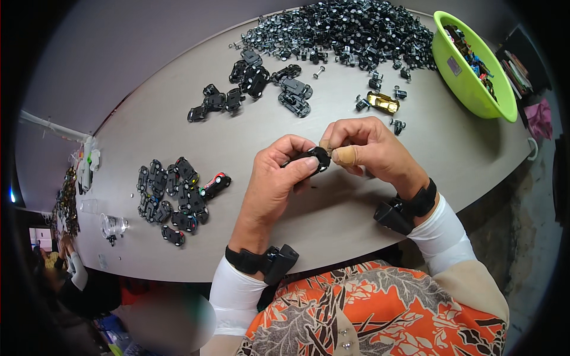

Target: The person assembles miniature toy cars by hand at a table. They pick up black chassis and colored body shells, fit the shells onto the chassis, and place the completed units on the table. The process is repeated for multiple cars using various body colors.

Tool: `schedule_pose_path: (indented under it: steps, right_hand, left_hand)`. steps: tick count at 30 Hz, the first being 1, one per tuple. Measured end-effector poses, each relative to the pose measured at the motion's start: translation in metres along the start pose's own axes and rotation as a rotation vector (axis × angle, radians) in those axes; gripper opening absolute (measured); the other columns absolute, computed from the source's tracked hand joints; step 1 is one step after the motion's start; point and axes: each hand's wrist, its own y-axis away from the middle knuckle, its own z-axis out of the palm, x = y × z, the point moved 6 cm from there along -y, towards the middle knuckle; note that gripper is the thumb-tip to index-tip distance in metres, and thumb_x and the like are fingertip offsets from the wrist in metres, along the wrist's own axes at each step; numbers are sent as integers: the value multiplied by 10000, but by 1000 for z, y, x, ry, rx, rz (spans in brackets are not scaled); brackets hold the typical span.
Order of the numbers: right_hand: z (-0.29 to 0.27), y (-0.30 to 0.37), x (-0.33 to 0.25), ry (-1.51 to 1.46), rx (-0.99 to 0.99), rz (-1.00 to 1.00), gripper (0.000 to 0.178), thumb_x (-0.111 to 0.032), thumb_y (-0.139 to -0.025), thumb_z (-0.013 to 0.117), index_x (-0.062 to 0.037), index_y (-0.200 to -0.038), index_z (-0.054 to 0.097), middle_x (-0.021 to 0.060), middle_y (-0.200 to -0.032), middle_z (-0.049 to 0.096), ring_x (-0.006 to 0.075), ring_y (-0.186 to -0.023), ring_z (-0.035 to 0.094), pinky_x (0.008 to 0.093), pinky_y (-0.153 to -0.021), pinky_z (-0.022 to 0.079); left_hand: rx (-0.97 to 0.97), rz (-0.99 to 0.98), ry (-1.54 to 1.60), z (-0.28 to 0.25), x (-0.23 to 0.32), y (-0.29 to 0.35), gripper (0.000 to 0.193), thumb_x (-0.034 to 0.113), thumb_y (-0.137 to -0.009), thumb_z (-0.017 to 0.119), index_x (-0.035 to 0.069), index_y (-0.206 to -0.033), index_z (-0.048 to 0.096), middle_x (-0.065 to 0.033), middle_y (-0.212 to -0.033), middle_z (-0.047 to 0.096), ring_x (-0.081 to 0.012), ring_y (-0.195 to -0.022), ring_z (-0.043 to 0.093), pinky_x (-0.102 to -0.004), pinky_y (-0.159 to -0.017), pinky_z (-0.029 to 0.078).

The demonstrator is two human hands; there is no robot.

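Observation:
In front of me, over the table, my left hand (274,165) is closed around a black toy car (321,156), gripping it between thumb and fingers. My right hand (380,147) pinches at the car's right end; its thumb and a finger wear tan tape. What those right fingertips hold is hidden, too small to make out. Beyond the hands lies a gold toy car (383,102), with several small wheel pieces (397,126) around it. A loose wheel axle (319,72) rests farther back.
Wheel pieces form a large heap (356,29) at the back. A green basin (475,71) of colourful car bodies stands at the right. Black car bases lie in groups at the back (255,80) and left (172,190). A clear cup (113,225) stands at far left, near another person's hands (66,242).

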Motion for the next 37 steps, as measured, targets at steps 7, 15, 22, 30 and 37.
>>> schedule_pose_path:
  steps: [7, 15, 22, 30, 37]
  right_hand:
    - [-1, 3, -2, 131, 4, 79, 23, -32, -734, 624, -21, -739, 605, -25, -651, 541, 37, -552, 455, 187, -457, 344]
    - [-3, -5, 19, 332, 88, -86, 34, 8, -698, 608, -13, -718, 590, -27, -655, 551, 45, -606, 450, 207, -545, 366]
    - [0, -4, 6, 113, 126, -7, 132, 20, -720, 579, -4, -849, 577, 2, -734, 561, 36, -572, 455, 197, -491, 364]
    - [-13, -1, 5, 109, 178, 56, 161, 19, -744, 549, -12, -890, 608, 0, -716, 555, 26, -497, 439, 185, -431, 339]
    - [-2, -4, 15, 222, -4, 5, 96, -15, -768, 564, -23, -853, 608, -8, -828, 525, 49, -563, 468, 187, -480, 366]
  left_hand:
    - [11, 77, -206, 3, 5, 1, 120, 71, -788, 610, 2, -881, 576, 10, -747, 566, -37, -618, 488, -180, -552, 400]
    - [74, 115, -335, 3, -2, -1, 96, 53, -784, 604, -10, -854, 588, 17, -693, 558, -26, -618, 469, -175, -536, 370]
    - [115, -36, -30, 1, -8, -4, 120, 38, -758, 593, 14, -876, 587, -11, -753, 572, -47, -602, 495, -183, -490, 392]
    - [110, 0, 37, -8, -8, -6, 266, 22, -722, 614, 60, -957, 496, -34, -812, 573, -71, -619, 523, -194, -489, 421]
    - [155, 78, 220, -13, -16, -10, 453, 66, -729, 708, 28, -1117, 477, -75, -930, 597, -111, -730, 581, -173, -644, 463]
